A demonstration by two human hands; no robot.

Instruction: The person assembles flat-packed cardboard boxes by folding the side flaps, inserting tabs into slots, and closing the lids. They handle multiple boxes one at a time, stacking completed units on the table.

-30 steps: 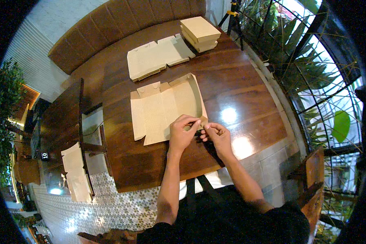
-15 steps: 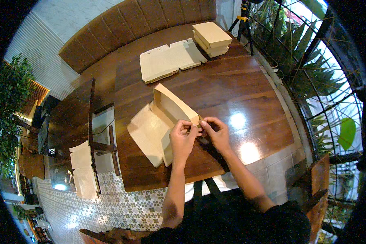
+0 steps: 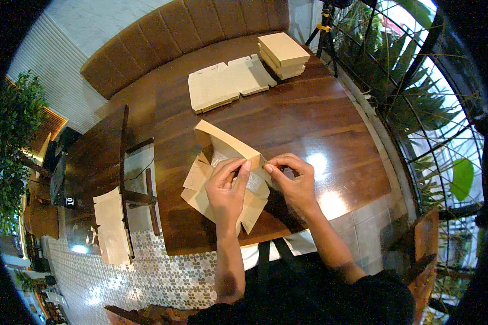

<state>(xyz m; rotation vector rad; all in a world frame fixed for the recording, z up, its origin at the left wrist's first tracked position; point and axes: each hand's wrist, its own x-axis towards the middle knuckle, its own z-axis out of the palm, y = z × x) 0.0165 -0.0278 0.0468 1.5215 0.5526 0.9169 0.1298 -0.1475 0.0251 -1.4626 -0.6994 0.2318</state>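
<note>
A: Where the dark wooden table (image 3: 331,124) curves toward its near edge, what are the two hands doing?

B: Both hold one half-folded brown cardboard box (image 3: 222,173) that lies close to that near edge, a little left of the table's middle. The left hand (image 3: 228,189) is closed narrowly, thumb and fingertips pinching the raised flap at its near end. The right hand (image 3: 290,181) pinches the same flap from the other side, its fingers curled tight, almost touching the left.

A: Which way does the box lie from the hands?

B: It spreads away from them to the left and toward the far edge. The raised flap's long axis runs slantwise, from the pinch at the right up to the far left. Below it the flat panels fan out under the left wrist toward the near edge. The left hand sits over the box; the right only meets its right tip, so the left is nearer its bulk.

A: How many of each thing?

B: One box in hand. One spread of flat unfolded blanks (image 3: 228,84) near the far edge; how many lie in it I cannot tell. One stack of closed folded boxes (image 3: 282,54) at the far right corner, seemingly three high. Well apart, more flat cardboard (image 3: 111,225) rests on a chair beside the left edge
</note>
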